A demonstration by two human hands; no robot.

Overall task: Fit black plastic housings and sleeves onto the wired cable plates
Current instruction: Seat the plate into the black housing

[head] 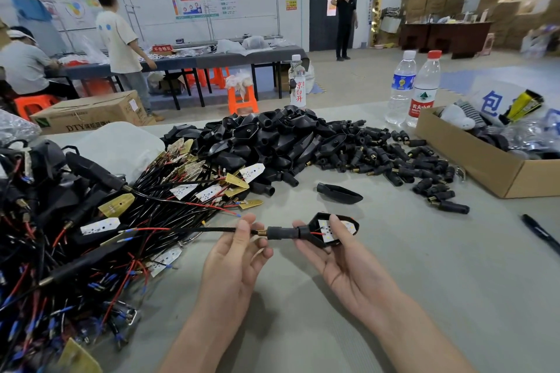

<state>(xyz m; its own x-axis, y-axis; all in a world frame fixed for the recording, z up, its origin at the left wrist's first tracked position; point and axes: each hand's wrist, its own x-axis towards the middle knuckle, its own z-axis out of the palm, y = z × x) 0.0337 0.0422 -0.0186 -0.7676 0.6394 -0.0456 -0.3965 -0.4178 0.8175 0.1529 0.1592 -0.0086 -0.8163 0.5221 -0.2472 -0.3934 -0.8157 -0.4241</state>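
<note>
1. Black plastic housing is held just below the view's centre, above the counter. The right hand is clamped on it, fingers beneath, thumb pressing a white dotted plate inside its open shell.
2. At nine o'clock from the housing, a brass-tipped black sleeve meets its neck. The left hand pinches the cable beside that tip.
3. At twelve o'clock a loose housing lies on the counter before a heap of housings and a heap of sleeves. Wired plates tangle at nine to ten o'clock.
4. A carton at ten o'clock reads "DTY". A red-capped bottle at one o'clock reads "农夫山泉".
5. A cardboard box at two o'clock holds striped cloth, clear bags and a yellow-black packet.
</note>
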